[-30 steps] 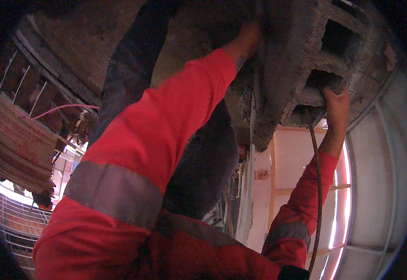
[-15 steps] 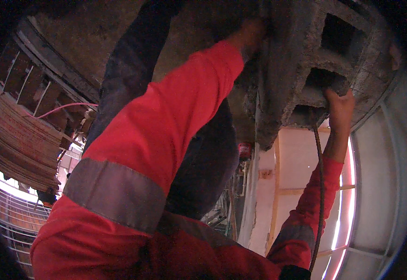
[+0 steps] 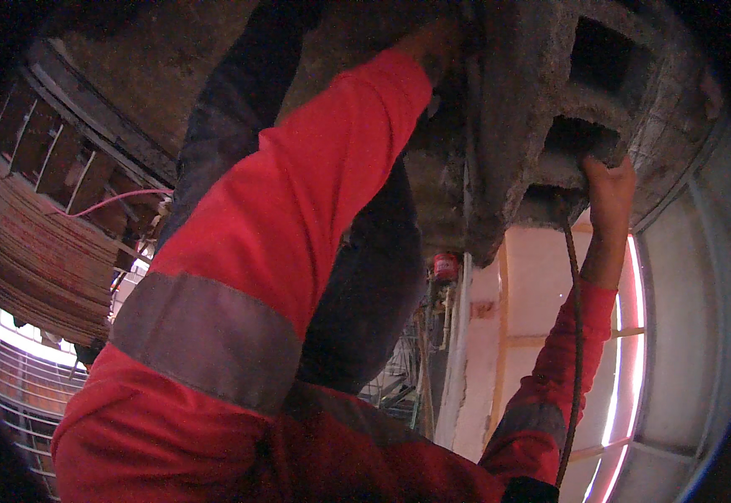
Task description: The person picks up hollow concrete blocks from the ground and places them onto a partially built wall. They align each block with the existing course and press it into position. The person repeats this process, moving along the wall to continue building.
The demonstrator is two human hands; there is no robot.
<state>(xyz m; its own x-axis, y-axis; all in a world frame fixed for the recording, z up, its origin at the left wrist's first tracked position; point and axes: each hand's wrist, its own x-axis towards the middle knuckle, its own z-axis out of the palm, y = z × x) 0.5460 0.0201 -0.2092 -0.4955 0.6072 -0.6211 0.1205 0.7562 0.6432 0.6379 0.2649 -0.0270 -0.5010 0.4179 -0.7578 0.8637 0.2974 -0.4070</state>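
Observation:
A grey hollow concrete block [image 3: 541, 109] with dark square openings lies at the upper right. My right hand [image 3: 610, 189] grips its edge beside one opening, partly curled into the hollow. A thin ribbed steel bar [image 3: 574, 293] runs from the block's lowest opening down along my right forearm. My left arm, in a red sleeve with a grey band, stretches up across the middle. Dark and blurred, my left hand [image 3: 439, 46] is by the block's left side near the top; its fingers do not show.
Dark trouser legs [image 3: 365, 285] stand below my left arm. A stack of brown sheets [image 3: 38, 251] and a pink hose [image 3: 118, 197] are at the left, above a white wire grid [image 3: 21, 402]. A red can [image 3: 446, 267] sits below the block; pale framed panels [image 3: 541, 302] rise at the right.
My left hand and forearm have moved slightly up and to the left. My right hand keeps its place on the block. The view has shifted a little.

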